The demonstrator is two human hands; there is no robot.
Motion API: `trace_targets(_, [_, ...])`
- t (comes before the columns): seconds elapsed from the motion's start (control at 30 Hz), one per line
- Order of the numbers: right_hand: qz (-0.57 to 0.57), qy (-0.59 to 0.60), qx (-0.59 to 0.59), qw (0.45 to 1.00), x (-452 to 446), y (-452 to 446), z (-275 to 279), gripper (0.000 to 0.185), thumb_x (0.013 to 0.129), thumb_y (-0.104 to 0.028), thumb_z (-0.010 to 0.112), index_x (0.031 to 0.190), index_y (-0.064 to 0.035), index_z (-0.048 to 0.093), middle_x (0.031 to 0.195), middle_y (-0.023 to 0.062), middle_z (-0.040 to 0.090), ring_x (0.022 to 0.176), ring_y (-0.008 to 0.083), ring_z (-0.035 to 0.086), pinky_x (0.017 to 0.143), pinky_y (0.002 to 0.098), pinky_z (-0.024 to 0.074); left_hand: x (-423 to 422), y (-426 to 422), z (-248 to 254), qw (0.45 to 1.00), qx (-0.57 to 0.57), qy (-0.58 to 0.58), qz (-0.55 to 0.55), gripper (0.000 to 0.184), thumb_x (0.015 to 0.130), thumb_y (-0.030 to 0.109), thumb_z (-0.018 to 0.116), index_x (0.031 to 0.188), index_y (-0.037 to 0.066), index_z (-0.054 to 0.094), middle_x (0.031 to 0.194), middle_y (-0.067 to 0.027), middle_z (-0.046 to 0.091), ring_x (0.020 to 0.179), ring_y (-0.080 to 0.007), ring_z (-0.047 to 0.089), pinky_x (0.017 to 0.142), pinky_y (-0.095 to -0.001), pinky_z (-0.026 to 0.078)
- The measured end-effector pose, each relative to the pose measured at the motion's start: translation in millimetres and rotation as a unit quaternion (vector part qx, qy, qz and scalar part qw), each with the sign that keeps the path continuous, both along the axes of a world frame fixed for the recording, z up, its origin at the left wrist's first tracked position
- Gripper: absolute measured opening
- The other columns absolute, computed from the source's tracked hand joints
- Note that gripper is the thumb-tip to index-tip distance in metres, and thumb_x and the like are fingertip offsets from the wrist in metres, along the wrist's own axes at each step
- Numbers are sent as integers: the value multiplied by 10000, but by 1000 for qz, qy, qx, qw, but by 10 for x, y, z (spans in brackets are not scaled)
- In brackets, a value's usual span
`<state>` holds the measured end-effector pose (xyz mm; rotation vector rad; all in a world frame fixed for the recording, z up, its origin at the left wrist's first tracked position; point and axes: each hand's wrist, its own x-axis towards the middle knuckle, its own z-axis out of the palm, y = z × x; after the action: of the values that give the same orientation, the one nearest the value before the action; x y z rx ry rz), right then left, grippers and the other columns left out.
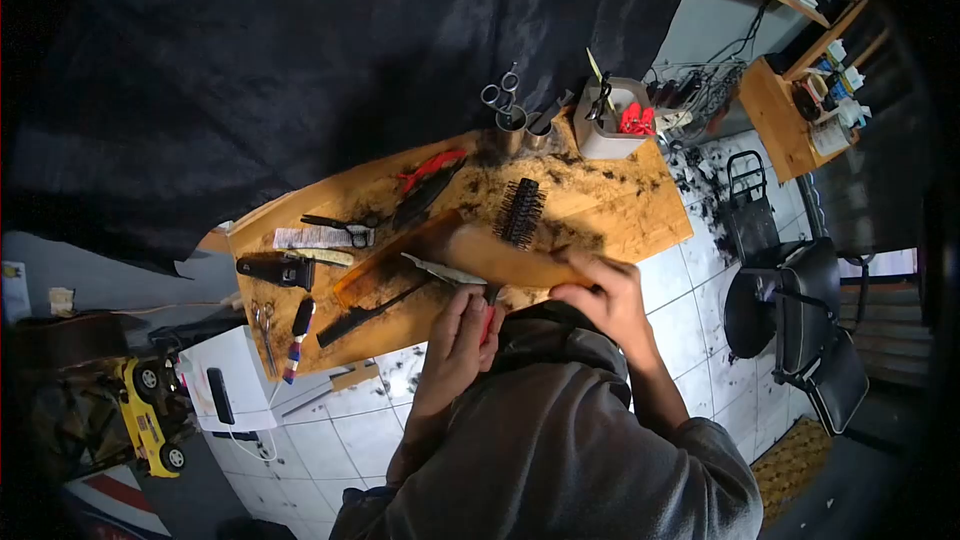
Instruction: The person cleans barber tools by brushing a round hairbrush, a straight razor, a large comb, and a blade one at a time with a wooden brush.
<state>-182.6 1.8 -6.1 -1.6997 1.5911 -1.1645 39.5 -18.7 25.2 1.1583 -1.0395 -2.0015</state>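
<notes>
My left hand point(461, 340) is closed around a red-handled tool with a flat pale head point(442, 269); its exact kind is unclear. My right hand point(608, 292) grips the near end of a long orange-brown, board-like piece point(490, 253), tilted above the wooden table. The pale head overlaps this piece in view, though I cannot tell whether they touch. A black comb point(365, 316) lies left of my left hand. Beyond the board-like piece rests a black round hairbrush point(521, 212).
Dark hair clippings litter the wooden table point(625, 205). Hair clippers point(274, 270), scissors point(340, 226) and a striped-handled brush point(298, 340) lie at its left. Metal cups point(511, 130) and a pale bin point(612, 120) stand at the back. A black chair point(805, 290) is at right.
</notes>
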Motion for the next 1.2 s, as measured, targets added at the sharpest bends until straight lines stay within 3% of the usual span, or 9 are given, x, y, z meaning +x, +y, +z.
trace_targets(0.03, [-48,59,-122,990,-56,-103,-66,395,719,-186,811,1024,29,682,873,206,698,743,277,710,654,320,543,-34,-17,11,1000,-16,-8,-8,281,1041,271,360,1113,40,503,788,-14,468,542,-35,355,465,-185,284])
trace_targets(0.2, [-214,-1,-51,975,-260,-397,114,336,795,-132,742,1081,2,626,717,125,655,603,163,621,560,277,481,-100,-46,-127,997,18,67,-31,332,1053,275,298,1216,44,471,862,-42,490,536,-42,368,464,-191,298])
trace_targets(0.3, [-114,-5,48,992,-370,-341,73,292,820,-128,709,1065,-5,607,663,86,604,591,132,572,549,270,455,-190,-67,-192,998,10,58,31,341,1053,281,290,1250,46,439,861,-47,492,548,-62,383,474,-200,310])
trace_targets(0.43, [150,57,-47,986,-199,-225,94,378,797,-294,752,1008,-11,618,707,140,637,627,239,643,602,356,513,-204,-59,-329,989,76,34,121,292,1053,258,303,1187,45,450,793,-36,483,552,-74,394,474,-201,318])
trace_targets(0.53, [88,57,111,988,-282,-253,-63,430,721,-297,805,997,-17,630,791,174,647,735,348,661,647,368,516,-234,-108,-53,996,11,-65,54,188,1027,203,405,1114,66,500,707,5,461,542,-39,388,460,-188,298])
trace_targets(0.63, [60,72,-90,991,-351,-473,-7,419,786,-342,759,1016,-16,633,642,152,621,534,279,620,527,350,489,-323,-115,52,993,-23,-98,64,143,988,130,495,1105,51,513,694,30,475,521,-10,371,443,-181,280])
trace_targets(0.83, [-130,14,4,991,-476,-706,141,361,809,-271,742,1010,4,623,663,169,621,567,262,641,532,336,479,-252,-244,-33,998,-47,-29,10,186,1013,114,423,1150,20,506,799,-31,547,489,1,334,421,-175,267])
trace_targets(1.1, [101,8,-21,995,-253,-511,51,476,652,-301,849,980,-2,677,793,164,664,676,280,664,621,334,512,-165,-402,-242,999,14,2,-36,164,1044,188,323,1074,57,418,683,-48,494,439,-59,313,417,-188,296])
trace_targets(1.2, [-38,40,-24,998,-417,-612,-6,380,718,-270,814,955,-7,675,758,155,671,623,248,661,574,317,511,-264,-392,33,998,-44,-32,-9,130,1041,234,345,1033,108,376,652,-19,444,433,-39,320,399,-195,268])
